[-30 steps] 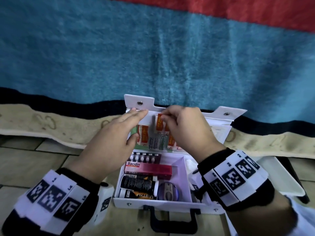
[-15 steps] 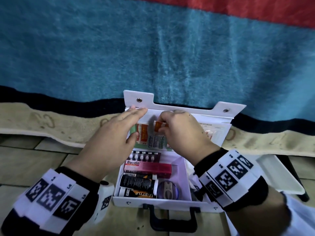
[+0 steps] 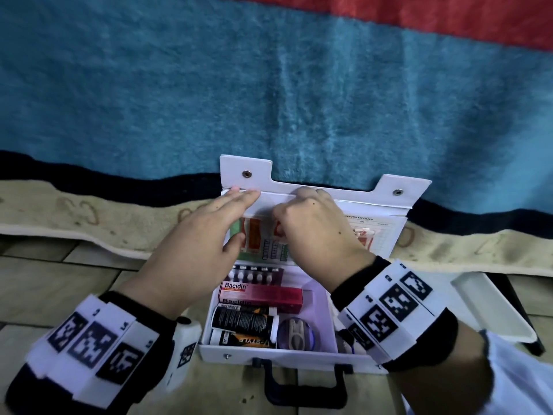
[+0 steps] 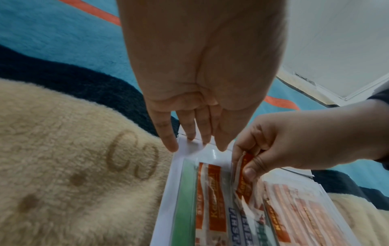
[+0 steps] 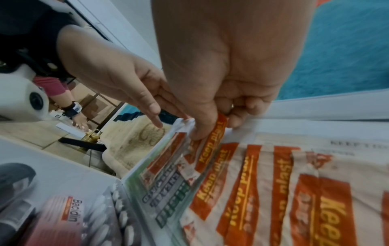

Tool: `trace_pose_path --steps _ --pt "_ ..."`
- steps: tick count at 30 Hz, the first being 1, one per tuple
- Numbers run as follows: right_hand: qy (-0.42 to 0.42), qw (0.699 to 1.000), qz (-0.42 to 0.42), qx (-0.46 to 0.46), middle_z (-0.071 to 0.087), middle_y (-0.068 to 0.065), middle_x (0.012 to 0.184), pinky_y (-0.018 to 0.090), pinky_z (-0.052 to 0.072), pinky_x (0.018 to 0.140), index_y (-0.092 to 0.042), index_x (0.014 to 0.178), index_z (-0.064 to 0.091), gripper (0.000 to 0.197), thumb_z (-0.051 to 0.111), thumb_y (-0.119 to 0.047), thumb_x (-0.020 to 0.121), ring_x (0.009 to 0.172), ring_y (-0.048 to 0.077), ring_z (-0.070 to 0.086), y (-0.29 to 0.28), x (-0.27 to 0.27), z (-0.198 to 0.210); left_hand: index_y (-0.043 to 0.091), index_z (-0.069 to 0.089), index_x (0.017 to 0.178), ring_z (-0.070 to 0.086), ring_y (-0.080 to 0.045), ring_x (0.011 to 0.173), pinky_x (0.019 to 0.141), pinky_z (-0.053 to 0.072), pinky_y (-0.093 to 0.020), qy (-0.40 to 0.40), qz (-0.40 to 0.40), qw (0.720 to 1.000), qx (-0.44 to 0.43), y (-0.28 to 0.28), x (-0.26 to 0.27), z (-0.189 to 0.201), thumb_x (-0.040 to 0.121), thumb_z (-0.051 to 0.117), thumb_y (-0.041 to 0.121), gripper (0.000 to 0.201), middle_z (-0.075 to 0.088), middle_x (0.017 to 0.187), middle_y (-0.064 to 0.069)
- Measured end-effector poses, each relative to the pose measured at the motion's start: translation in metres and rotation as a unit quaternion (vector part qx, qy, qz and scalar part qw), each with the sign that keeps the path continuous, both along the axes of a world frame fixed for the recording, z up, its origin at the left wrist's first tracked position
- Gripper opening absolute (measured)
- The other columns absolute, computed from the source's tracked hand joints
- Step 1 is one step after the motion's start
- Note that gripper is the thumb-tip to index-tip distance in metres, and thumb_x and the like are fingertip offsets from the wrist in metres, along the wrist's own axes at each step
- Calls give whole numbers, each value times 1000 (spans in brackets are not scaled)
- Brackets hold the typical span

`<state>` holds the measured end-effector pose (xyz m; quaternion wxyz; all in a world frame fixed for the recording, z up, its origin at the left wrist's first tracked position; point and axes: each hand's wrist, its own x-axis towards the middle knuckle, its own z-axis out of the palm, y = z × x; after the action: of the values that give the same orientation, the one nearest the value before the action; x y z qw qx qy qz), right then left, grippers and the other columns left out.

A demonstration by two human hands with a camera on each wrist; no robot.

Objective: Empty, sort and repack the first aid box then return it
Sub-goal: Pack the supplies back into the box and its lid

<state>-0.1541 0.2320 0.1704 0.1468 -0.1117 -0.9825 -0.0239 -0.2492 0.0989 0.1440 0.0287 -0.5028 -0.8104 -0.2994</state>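
Observation:
The white first aid box [image 3: 287, 354] stands open on the floor, its lid [image 3: 329, 194] leaning back against the blanket. A clear pocket [image 4: 212, 154] inside the lid holds orange plaster strips [image 5: 282, 168]. My left hand [image 3: 203, 235] lies flat with straight fingers [image 4: 168, 141] on the pocket's top edge. My right hand [image 3: 311, 229] pinches one orange plaster strip [image 5: 214, 134] [image 4: 246, 168] at the pocket's mouth. In the tray lie a Bacidin box [image 3: 260, 292], a blister pack [image 3: 257, 275], dark bottles [image 3: 242, 320] and a round clear case [image 3: 296, 333].
A blue, red and cream blanket [image 3: 269, 85] fills the space behind the box. A white tray [image 3: 490, 307] lies on the tiled floor at the right. The box's black handle [image 3: 305, 384] points toward me. Another person's arm [image 5: 73, 108] shows far off in the right wrist view.
My right hand has pushed the orange plaster strip lower into the lid's pocket. The left hand has stayed flat on the pocket's top edge.

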Motion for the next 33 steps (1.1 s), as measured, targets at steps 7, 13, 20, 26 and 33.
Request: trace_pose_path --steps 7,13,20,26,33 --pt "21 999 -16 -33 69 4 72 29 47 75 -18 88 66 35 70 1 58 80 28 62 1 2 -2 37 29 145 10 16 131 110 13 -14 1 -1 1000 2 0 2 -1 91 55 13 65 15 134 31" --pt "-42 999 27 2 66 8 97 33 37 89 -13 105 61 38 46 4 75 103 27 53 0 2 7 33 32 144 13 15 130 108 11 -8 5 -6 1000 2 0 1 0 89 57 11 64 23 132 29" --pt "14 999 19 -45 62 8 106 33 41 89 -14 115 55 43 54 3 76 102 31 57 1 3 2 36 31 144 16 8 137 117 20 -26 2 -2 1000 8 0 0 -2 89 58 13 66 25 140 26" --pt "21 1000 -12 -14 65 10 64 31 48 71 -10 88 65 34 64 5 58 72 31 63 2 -3 -4 35 31 144 10 16 130 109 11 -11 4 -2 1000 3 1 3 0 89 57 12 65 14 132 32" --pt "20 1000 -4 -22 67 9 95 33 41 84 -16 110 56 37 56 -1 76 96 31 59 -1 2 0 36 29 145 11 13 133 114 15 -18 8 -2 1000 0 0 2 -1 90 57 14 66 17 134 30"
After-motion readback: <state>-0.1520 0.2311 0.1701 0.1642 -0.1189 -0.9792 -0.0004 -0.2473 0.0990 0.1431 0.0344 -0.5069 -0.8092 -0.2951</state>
